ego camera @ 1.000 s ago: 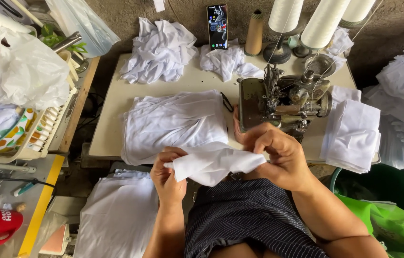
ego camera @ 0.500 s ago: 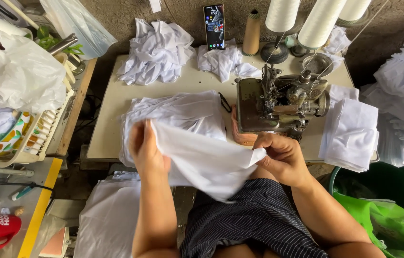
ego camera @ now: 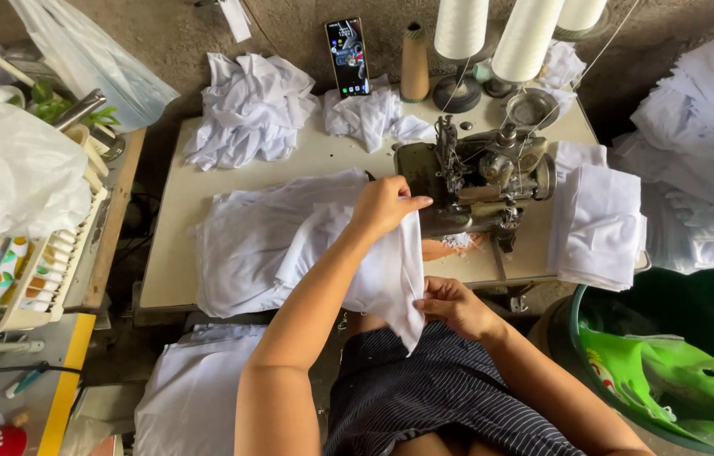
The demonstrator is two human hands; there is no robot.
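My left hand (ego camera: 384,205) is raised over the table and grips the top edge of a white cloth piece (ego camera: 382,270), close to the grey sewing machine (ego camera: 475,179). The cloth hangs down from it toward my lap. My right hand (ego camera: 452,306) pinches the cloth's lower edge just below the table's front edge. Under the hanging piece, a larger pile of white fabric (ego camera: 260,241) lies spread on the cream table (ego camera: 173,253).
Crumpled white cloths (ego camera: 249,108) and a propped phone (ego camera: 347,56) sit at the back of the table. Thread cones (ego camera: 526,38) stand behind the machine. Folded white pieces (ego camera: 595,226) lie to its right, a green tub (ego camera: 670,371) at lower right, a plastic basket (ego camera: 44,279) at left.
My left hand has moved up and right toward the sewing machine, carrying the cloth's top edge. My right hand has dropped below the table edge, so the cloth now hangs lengthwise.
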